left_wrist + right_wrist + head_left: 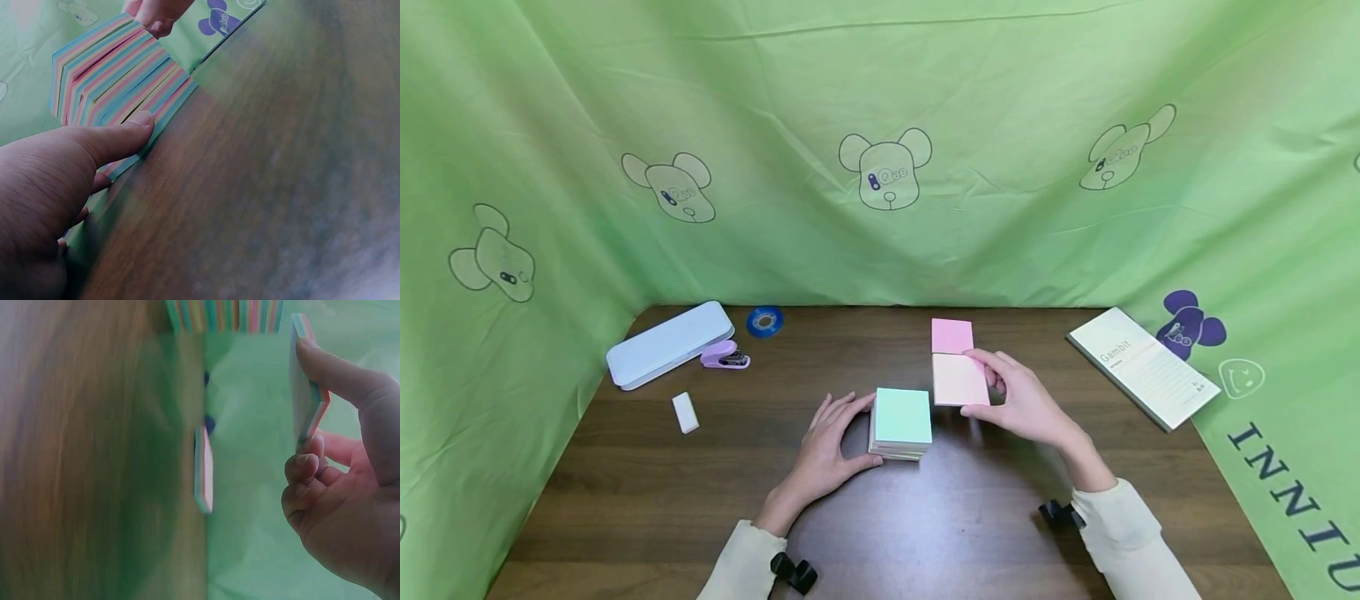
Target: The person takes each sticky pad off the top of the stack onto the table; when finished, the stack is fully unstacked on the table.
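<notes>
A thick stack of sticky note pads (902, 415), pale green on top, stands on the table. My left hand (829, 450) holds it at its left side, thumb at the near corner and fingers toward the far one. Its layered, striped edges (119, 72) show in the left wrist view. To the right, my right hand (1022, 398) pinches a thin cream sticky note pad (960, 380) between thumb and fingers. In the right wrist view that pad (310, 387) is off the table. A pink sticky note pad (951, 336) lies just behind it on the table.
At the back left are a pale blue pencil case (670, 343), a purple stapler (724, 356) and a blue tape roll (765, 322). A white eraser (685, 412) lies nearer. A notebook (1142, 367) rests at the right edge. Green cloth (887, 250) surrounds the table.
</notes>
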`<state>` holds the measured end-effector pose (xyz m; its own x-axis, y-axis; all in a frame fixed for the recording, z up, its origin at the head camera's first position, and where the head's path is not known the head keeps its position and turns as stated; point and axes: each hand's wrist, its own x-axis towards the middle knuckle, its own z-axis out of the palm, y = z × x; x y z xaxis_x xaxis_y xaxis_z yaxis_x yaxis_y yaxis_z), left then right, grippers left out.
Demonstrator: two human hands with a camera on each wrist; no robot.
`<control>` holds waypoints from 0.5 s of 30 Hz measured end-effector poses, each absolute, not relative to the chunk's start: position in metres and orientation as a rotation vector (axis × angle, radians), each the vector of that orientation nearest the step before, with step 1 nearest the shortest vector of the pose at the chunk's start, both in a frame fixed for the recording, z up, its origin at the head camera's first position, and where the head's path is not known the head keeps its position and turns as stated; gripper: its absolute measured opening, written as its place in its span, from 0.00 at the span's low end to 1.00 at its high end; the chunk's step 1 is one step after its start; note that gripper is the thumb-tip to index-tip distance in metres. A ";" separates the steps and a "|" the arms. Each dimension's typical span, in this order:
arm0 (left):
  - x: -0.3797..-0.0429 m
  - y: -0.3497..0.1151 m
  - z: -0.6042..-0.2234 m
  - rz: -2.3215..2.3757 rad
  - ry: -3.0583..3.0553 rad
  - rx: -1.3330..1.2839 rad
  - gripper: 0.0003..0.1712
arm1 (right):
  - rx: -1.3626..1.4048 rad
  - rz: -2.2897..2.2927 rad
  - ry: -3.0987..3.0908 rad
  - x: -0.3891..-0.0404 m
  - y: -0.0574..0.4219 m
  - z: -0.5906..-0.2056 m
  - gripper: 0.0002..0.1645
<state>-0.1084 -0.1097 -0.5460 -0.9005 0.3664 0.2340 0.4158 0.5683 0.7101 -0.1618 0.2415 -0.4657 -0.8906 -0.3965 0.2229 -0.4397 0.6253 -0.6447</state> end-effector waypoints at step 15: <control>-0.108 -0.110 -0.548 -1.254 -2.690 -0.708 0.55 | 0.561 1.035 -2.816 -0.207 0.303 -0.498 0.46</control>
